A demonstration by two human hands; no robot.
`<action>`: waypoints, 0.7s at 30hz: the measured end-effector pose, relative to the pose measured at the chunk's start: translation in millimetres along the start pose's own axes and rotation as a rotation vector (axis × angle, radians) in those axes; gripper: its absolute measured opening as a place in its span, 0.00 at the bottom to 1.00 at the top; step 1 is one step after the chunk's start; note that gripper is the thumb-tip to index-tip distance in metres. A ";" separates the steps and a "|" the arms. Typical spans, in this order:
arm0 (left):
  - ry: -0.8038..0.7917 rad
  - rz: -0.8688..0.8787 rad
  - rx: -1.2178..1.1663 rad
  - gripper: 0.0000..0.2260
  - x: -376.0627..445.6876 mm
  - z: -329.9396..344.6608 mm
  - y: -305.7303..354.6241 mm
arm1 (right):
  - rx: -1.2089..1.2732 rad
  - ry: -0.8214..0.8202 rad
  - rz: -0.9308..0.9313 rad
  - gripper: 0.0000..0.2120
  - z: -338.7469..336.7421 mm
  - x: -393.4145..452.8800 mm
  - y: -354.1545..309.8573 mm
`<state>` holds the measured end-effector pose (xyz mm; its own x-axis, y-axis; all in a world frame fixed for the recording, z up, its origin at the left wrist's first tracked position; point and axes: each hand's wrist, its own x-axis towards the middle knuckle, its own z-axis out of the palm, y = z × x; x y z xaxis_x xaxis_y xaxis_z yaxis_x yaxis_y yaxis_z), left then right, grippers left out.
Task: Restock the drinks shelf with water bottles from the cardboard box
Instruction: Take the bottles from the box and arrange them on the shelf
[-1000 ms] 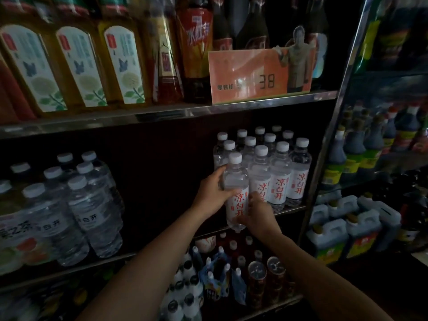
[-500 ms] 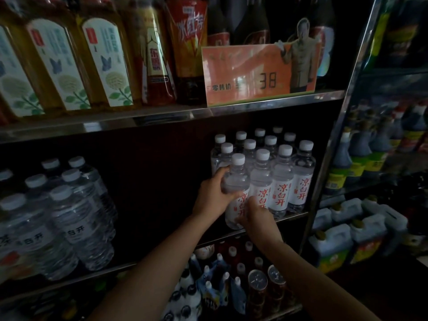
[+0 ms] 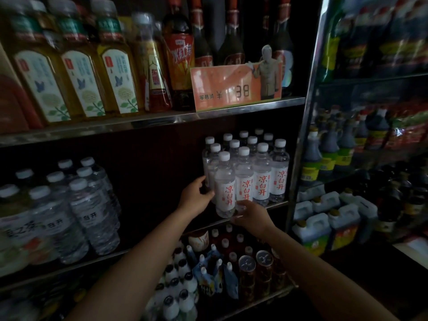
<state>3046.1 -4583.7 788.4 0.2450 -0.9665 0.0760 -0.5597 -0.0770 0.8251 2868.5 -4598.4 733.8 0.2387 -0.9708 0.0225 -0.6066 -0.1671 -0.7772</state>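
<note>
Water bottle [image 3: 225, 184] at frame centre: left hand [image 3: 196, 197] grips its side, right hand [image 3: 253, 216] its base (fingertips hidden behind it).

We see open shelf [image 3: 148, 247] between big bottles [image 3: 92, 216] left and small-bottle cluster [image 3: 250, 172] right.
</note>
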 end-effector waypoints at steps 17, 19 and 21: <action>-0.234 -0.090 0.048 0.28 -188.1 -1.4 -24.4 | -0.075 0.104 0.090 0.26 -27.5 -202.0 6.8; -0.255 -0.090 0.052 0.30 -208.0 7.9 -17.5 | -0.092 0.111 0.095 0.26 -33.8 -224.0 15.1; -0.271 -0.096 0.052 0.33 -225.7 21.9 -10.6 | -0.091 0.121 0.096 0.25 -42.1 -244.8 25.6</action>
<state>2979.4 -4370.1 750.3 0.0825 -0.9837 -0.1597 -0.5859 -0.1775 0.7907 2762.6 -4372.2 734.9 0.0866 -0.9958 0.0303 -0.6898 -0.0819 -0.7193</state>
